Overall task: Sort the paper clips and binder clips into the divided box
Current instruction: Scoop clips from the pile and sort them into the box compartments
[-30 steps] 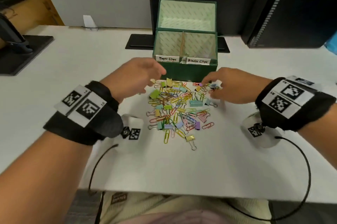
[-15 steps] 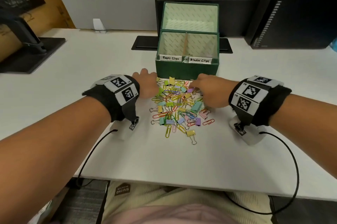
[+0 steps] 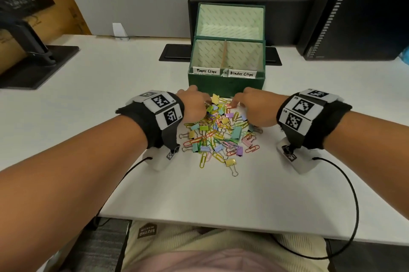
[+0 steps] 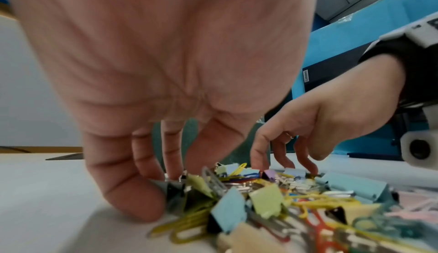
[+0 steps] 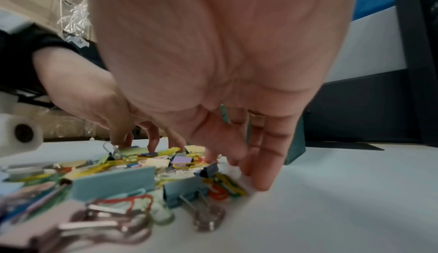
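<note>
A mixed pile of coloured paper clips and binder clips [image 3: 219, 136] lies on the white table in front of the green divided box [image 3: 225, 82]. The box's lid stands open, its left half is labelled "Paper Clips" and its right half "Binder Clips". My left hand [image 3: 199, 103] reaches down at the pile's far left, where its thumb and straight fingers [image 4: 173, 167] flank a grey binder clip [image 4: 174, 191]. On the far right of the pile, my right hand [image 3: 241, 103] has its straight fingers [image 5: 260, 174] touching the table beside a blue binder clip [image 5: 182, 191].
A black monitor stand [image 3: 37, 61] sits at the left and a dark computer tower [image 3: 354, 10] at the right. Behind the box lies a flat black pad [image 3: 174, 55]. Black cables [image 3: 352, 194] trail from both wrist cameras over the table's near edge.
Both hands have come down from above the pile onto its far part, near the box. The arms now reach further forward. The pile looks much the same.
</note>
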Tool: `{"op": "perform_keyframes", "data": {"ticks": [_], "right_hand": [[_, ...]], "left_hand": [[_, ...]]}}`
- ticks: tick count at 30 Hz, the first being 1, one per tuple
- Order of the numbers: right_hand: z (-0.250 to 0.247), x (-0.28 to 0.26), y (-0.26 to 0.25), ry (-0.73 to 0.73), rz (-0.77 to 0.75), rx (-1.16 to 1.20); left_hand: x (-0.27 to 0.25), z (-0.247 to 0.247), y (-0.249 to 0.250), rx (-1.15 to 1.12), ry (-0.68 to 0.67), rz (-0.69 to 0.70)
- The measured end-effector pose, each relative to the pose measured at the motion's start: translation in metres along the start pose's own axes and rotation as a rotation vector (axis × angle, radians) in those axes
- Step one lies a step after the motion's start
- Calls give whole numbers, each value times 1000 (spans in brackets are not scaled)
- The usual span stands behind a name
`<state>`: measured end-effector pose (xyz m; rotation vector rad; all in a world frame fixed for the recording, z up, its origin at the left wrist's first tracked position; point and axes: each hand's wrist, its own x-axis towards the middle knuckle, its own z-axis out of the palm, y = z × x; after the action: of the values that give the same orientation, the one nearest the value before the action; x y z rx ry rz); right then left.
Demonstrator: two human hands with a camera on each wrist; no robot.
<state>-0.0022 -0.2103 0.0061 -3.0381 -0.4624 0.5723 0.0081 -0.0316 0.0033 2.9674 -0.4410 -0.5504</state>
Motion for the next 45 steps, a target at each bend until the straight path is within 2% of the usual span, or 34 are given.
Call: {"op": "perform_keyframes", "data": {"ticks": [3,6,10,12,17,20,25,27,31,34,39,45], "right_hand": [[-3,-8,3,-8,-23,68],[-6,-21,3,-15,11,104],[0,-42,1,-138,126,45],[3,-46,-3,-162,152,28],[2,-38,-4,-139,144,160],[0,-37,-5,-133,213,226],[4,-30,-13,-162,204,269],[3,-27,-20,-166,186,265],[2,-14,-35,-151,152,117],[-1,-5,-46,-181,142,134],[1,2,-60,-141,101,104],[-6,9,-60,-117,73,276]], "left_hand": [[-1,-4,-1,-51,-22,64],[1,-8,-8,-94,18,41],[-2,-8,-14,60,19,-19],[-4,-6,-14,80,-3,12],[-13,-12,-14,-124,21,108],[-26,-14,-20,-166,-38,113],[-41,-9,-35,63,-269,-38],[-40,-2,-33,97,-292,-41],[-30,1,-23,40,-215,13],[-23,0,-20,-110,-148,70],[-17,2,-16,-114,-34,133],[-17,5,-20,-455,48,171]]}}
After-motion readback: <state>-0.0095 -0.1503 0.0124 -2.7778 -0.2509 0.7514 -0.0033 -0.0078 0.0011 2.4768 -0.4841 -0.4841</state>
